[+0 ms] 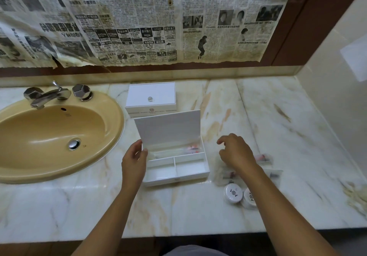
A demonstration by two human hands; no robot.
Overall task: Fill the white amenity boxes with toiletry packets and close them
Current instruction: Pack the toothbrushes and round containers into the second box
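Fingers of the left hand [133,163] pinch the lower left edge of the raised lid [168,129] of the open amenity box [176,168], thumb in front. The right hand [235,153] hovers, fingers loosely curled and holding nothing, over blurred toiletry packets [224,174] on the marble tabletop [278,126]. One packet [190,149] lies in the box's rear compartment. A closed box [151,99] stands behind; two round containers [239,194] sit nearer, a sink [57,134] left.
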